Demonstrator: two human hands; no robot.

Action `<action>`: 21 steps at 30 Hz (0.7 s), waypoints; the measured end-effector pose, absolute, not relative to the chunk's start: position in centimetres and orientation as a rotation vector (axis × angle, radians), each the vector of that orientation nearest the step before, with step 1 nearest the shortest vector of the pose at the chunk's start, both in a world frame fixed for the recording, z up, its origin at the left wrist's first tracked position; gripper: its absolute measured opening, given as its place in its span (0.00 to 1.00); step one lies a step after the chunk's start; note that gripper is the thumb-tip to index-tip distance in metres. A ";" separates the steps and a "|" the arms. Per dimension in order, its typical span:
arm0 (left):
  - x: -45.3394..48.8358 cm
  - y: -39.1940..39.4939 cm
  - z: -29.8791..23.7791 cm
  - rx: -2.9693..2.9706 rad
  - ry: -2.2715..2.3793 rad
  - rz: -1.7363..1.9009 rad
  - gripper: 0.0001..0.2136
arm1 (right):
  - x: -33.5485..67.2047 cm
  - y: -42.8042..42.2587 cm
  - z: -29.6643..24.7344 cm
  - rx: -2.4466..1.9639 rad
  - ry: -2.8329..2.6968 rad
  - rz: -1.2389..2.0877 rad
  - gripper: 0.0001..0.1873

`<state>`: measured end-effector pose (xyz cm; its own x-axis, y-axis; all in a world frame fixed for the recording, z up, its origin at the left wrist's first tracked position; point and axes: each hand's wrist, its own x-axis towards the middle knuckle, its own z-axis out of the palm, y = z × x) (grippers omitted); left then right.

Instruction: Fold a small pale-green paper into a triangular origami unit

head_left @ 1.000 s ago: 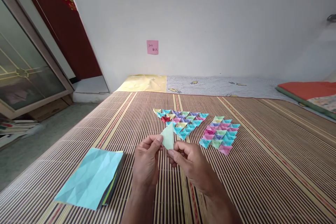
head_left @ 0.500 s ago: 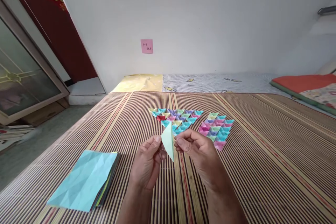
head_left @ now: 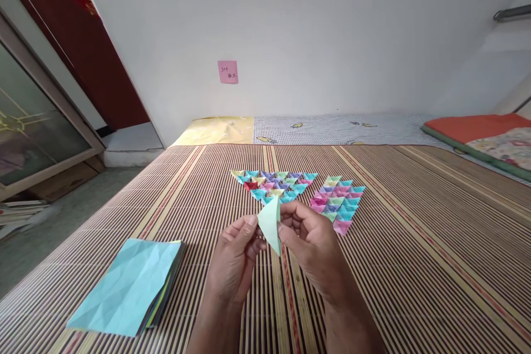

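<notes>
Both my hands hold a small pale green folded paper piece (head_left: 270,223) above the striped bamboo mat (head_left: 415,243). My left hand (head_left: 236,257) pinches its left edge between thumb and fingers. My right hand (head_left: 313,246) grips its right side with curled fingers. Just beyond the hands lies a triangular patch of small multicoloured folded paper units (head_left: 274,185). A second, diamond-shaped patch of folded units (head_left: 338,202) lies to its right, partly behind my right hand.
A stack of coloured paper sheets with a creased light blue one on top (head_left: 126,286) lies at the front left of the mat. A pink note (head_left: 228,72) is stuck on the white wall. Bedding (head_left: 477,130) lies at the far right, a glass door (head_left: 25,121) at left.
My right hand has moved up and closed further round the green piece, which has turned and folded more upright. The view has shifted slightly right.
</notes>
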<state>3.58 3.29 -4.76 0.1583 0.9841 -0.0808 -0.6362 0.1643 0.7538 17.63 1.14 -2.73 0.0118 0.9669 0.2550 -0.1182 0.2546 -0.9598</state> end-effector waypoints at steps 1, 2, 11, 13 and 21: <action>3.6 3.2 -4.7 0.691 0.672 1.304 0.14 | 17.5 1.1 -2.7 -0.943 -1.247 1.060 0.11; 3.6 3.1 -4.7 0.733 0.684 1.320 0.14 | 17.4 1.1 -2.7 -0.949 -1.256 1.051 0.12; 3.8 2.4 -4.4 0.922 0.798 1.400 0.15 | 16.4 1.9 -3.7 -0.918 -1.191 0.940 0.02; 4.1 2.2 -4.3 0.956 0.792 1.427 0.20 | 16.2 2.1 -4.0 -0.944 -1.151 0.874 0.01; 5.5 1.0 -3.9 1.177 0.982 1.469 0.14 | 15.6 2.2 -4.2 -1.071 -1.097 0.723 0.05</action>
